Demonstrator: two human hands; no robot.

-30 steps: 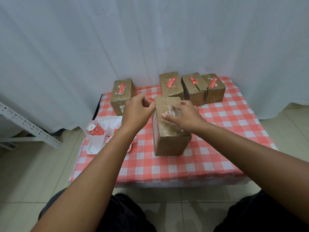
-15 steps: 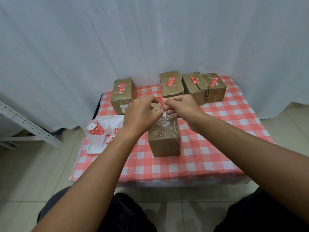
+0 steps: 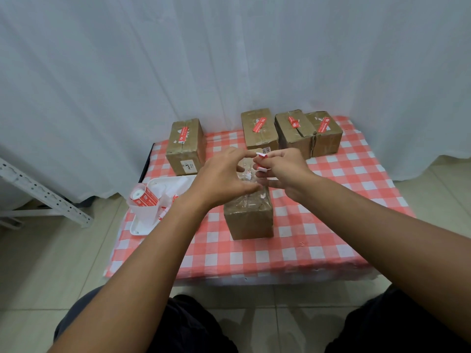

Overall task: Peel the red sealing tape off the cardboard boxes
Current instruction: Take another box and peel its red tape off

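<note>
Forearms reach in from below over a red-and-white checked tablecloth (image 3: 318, 240). Nearest: brown cardboard box wrapped in clear film (image 3: 248, 220), standing under both hands. Left hand (image 3: 224, 178) hovers above it, fingers curved, grasping nothing (thumb near box top). Right hand (image 3: 281, 171) pinches a peeled strip of red sealing tape (image 3: 262, 155). Left: white tray (image 3: 139, 226). Far edge: four taped cardboard boxes (image 3: 258, 128), red strips on top.

head-worn camera, facing forward and down, table (image 3: 331, 253) near
</note>
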